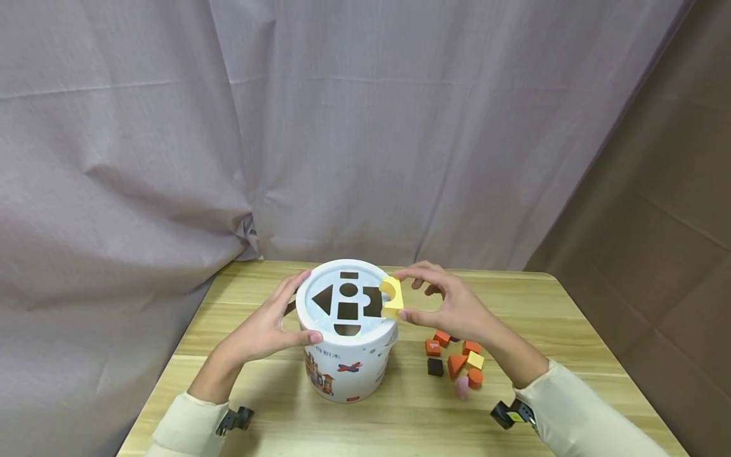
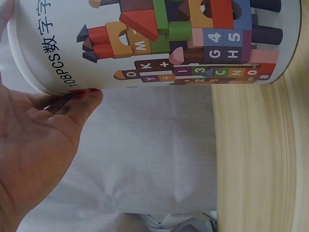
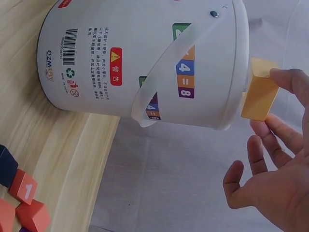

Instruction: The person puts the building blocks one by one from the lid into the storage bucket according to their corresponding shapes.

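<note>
A white toy-block bucket point(image 1: 348, 368) stands upright, its lid point(image 1: 322, 325) cut with holes of several shapes. My left hand point(image 1: 265, 327) holds the bucket by its upper rim, thumb at the front and fingers round the left side. Between the thumb and fingers of my right hand point(image 1: 448, 301) is a yellow arch block point(image 1: 395, 298), pinched at the lid's right edge, beside the notched hole point(image 1: 372, 302). In the right wrist view the arch block point(image 3: 260, 92) is at the lid; whether it touches cannot be told.
Right of the bucket, several loose blocks lie on the wooden table point(image 1: 240, 393), among them a black block point(image 1: 435, 367), an orange triangle point(image 1: 456, 365) and a pink piece point(image 1: 462, 387). The bucket's white handle point(image 3: 159, 72) hangs down its side. A grey curtain point(image 1: 365, 158) hangs behind.
</note>
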`<state>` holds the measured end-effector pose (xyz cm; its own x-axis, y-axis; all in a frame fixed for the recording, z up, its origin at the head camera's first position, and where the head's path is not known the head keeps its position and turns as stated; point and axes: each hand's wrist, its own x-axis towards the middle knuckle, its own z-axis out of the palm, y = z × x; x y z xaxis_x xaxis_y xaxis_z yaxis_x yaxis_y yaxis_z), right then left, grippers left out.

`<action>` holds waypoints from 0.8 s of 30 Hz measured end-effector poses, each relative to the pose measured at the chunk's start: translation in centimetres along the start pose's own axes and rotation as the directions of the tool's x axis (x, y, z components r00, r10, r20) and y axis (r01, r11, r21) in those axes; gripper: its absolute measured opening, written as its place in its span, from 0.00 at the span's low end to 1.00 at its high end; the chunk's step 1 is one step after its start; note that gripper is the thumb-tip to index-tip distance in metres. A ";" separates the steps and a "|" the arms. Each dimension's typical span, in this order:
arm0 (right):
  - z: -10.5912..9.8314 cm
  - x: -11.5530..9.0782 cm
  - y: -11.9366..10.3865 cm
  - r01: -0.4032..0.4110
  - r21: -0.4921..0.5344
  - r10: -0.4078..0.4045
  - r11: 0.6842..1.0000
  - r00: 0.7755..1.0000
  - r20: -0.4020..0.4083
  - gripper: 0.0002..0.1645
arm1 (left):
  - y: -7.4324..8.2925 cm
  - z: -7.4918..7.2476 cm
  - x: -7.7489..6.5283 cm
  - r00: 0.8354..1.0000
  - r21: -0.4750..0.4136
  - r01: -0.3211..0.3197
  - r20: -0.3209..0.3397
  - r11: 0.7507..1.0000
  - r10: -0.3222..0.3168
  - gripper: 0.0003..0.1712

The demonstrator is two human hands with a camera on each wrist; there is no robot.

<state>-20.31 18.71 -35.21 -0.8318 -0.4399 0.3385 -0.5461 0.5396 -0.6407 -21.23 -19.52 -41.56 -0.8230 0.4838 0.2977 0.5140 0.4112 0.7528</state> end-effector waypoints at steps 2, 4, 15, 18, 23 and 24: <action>0.2 0.2 0.0 -0.002 -0.002 0.002 1.000 1.000 -0.002 0.38 | 0.0 0.0 0.0 1.000 0.000 0.000 0.000 1.000 0.000 0.73; 0.5 0.4 0.1 -0.004 0.002 0.004 1.000 1.000 -0.004 0.39 | 0.0 0.0 -0.1 1.000 -0.004 0.000 0.001 1.000 0.000 0.73; 1.6 1.4 0.2 -0.057 0.009 0.057 0.998 0.998 -0.019 0.39 | 0.0 0.1 0.0 1.000 -0.008 0.001 -0.003 1.000 -0.001 0.73; 1.8 1.6 0.4 -0.068 0.012 0.068 0.998 0.998 -0.016 0.39 | 0.0 0.2 0.0 1.000 -0.012 -0.001 -0.001 1.000 0.001 0.73; 2.1 1.7 0.7 -0.073 0.014 0.073 0.997 0.997 -0.016 0.39 | 0.0 0.2 0.0 1.000 -0.015 -0.006 -0.001 1.000 0.006 0.73; 2.1 1.7 0.7 -0.075 0.012 0.076 0.997 0.997 -0.016 0.39 | 0.0 0.2 0.0 1.000 -0.015 -0.008 -0.002 1.000 0.008 0.73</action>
<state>-21.92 16.79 -36.56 -0.8721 -0.3864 0.3001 -0.4807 0.5629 -0.6723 -21.17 -19.35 -41.67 -0.8192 0.4857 0.3051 0.5172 0.3954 0.7591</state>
